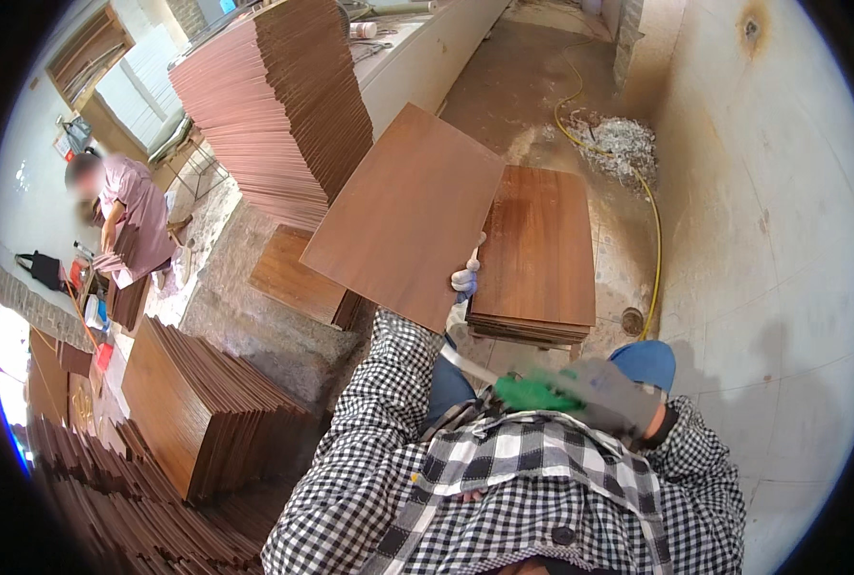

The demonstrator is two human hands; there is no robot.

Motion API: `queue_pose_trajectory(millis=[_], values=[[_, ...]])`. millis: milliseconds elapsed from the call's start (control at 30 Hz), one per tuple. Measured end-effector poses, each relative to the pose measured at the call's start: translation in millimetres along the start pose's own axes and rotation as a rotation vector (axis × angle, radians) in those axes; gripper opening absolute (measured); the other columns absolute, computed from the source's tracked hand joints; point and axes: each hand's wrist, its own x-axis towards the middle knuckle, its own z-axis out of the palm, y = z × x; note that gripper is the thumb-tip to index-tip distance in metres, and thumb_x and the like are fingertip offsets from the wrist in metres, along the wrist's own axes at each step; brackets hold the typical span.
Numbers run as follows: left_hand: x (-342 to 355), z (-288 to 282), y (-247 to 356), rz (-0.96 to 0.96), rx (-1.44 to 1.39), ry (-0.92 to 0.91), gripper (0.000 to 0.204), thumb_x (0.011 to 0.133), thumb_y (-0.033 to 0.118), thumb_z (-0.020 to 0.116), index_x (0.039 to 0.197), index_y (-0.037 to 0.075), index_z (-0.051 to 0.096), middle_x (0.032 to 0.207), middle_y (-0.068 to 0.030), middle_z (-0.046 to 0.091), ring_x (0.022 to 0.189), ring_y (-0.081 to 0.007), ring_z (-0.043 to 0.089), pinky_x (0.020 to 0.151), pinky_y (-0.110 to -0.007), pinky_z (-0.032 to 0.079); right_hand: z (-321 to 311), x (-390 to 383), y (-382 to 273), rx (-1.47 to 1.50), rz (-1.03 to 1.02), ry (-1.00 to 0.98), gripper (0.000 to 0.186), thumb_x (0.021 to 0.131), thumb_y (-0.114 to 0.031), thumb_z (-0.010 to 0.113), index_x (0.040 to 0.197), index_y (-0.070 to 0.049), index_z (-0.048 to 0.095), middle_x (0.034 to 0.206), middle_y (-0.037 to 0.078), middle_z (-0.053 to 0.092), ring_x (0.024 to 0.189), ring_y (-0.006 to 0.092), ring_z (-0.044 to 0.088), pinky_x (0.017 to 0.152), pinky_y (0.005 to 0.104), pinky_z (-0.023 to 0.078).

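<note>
A brown wood-grain panel point(403, 220) is held tilted before me. My left hand point(464, 277), in a pale glove, is closed on its right edge; the panel hides part of the hand and wrist. Close to my body, my right hand point(614, 395), in a grey glove, is closed round a green-handled tool point(539, 391). A narrow pale strip runs from the green part toward the panel's lower corner; motion blur hides the tool's exact kind. Just right of the held panel lies a stack of similar brown panels point(547, 249).
A tall panel stack point(274, 105) rises at the far left, with a low one point(298, 273) in front. More panels point(192, 412) lean at the lower left. A yellow hose point(657, 259) runs past whitish debris point(619, 144) along the right wall. A person point(130, 211) handles panels at left.
</note>
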Motion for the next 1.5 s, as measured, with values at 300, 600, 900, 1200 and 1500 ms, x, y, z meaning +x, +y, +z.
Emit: queue_pose_trajectory(millis=[300,600,900,1200,1500], values=[[-9.4,46.9,1.1,-0.042,-0.015,-0.114,0.076,0.103,0.055,0.041,0.142,-0.01,0.041,0.1,-0.0266,0.064,0.071,-0.0284,0.061,0.066,-0.037,0.048,-16.4,11.9,-13.1,0.054,-0.116,-0.062,0.055,0.094,-0.045,0.067,0.141,-0.017,0.058,0.097,0.013,0.072,0.087,0.0297,0.069,0.081,0.0423,0.056],[2.1,30.3,-2.1,-0.195,0.003,-0.357,0.084,0.102,0.063,0.036,0.154,-0.002,0.033,0.109,-0.0276,0.061,0.076,-0.0274,0.059,0.068,-0.038,0.045,-45.4,65.2,54.7,0.165,0.426,0.141,0.053,0.103,-0.053,0.052,0.139,-0.014,0.06,0.094,0.016,0.073,0.092,0.0294,0.073,0.08,0.0428,0.056],[-10.8,76.9,-40.4,0.191,0.233,0.102,0.089,0.1,0.066,0.039,0.16,0.002,0.026,0.106,-0.0232,0.057,0.082,-0.0284,0.055,0.076,-0.04,0.045,-41.2,132.8,-4.4,0.196,0.013,0.26,0.061,0.102,-0.056,0.052,0.136,-0.006,0.061,0.103,0.023,0.072,0.096,0.0391,0.071,0.084,0.0458,0.055],[6.5,31.1,-15.6,-0.193,-0.081,-0.482,0.084,0.102,0.06,0.04,0.157,-0.002,0.028,0.109,-0.0245,0.056,0.079,-0.026,0.055,0.073,-0.039,0.044,-57.6,125.4,14.3,0.428,-0.068,0.185,0.059,0.101,-0.048,0.059,0.143,-0.007,0.055,0.129,0.024,0.065,0.114,0.0366,0.066,0.098,0.0436,0.052],[-13.4,0.5,-20.2,0.082,0.136,-0.015,0.07,0.103,0.056,0.046,0.144,-0.001,0.045,0.108,-0.0204,0.061,0.081,-0.0242,0.058,0.067,-0.036,0.05,-57.5,6.3,13.4,0.614,0.5,0.007,0.049,0.099,-0.026,0.063,0.145,-0.009,0.058,0.095,0.009,0.072,0.085,0.0168,0.065,0.072,0.0329,0.049]])
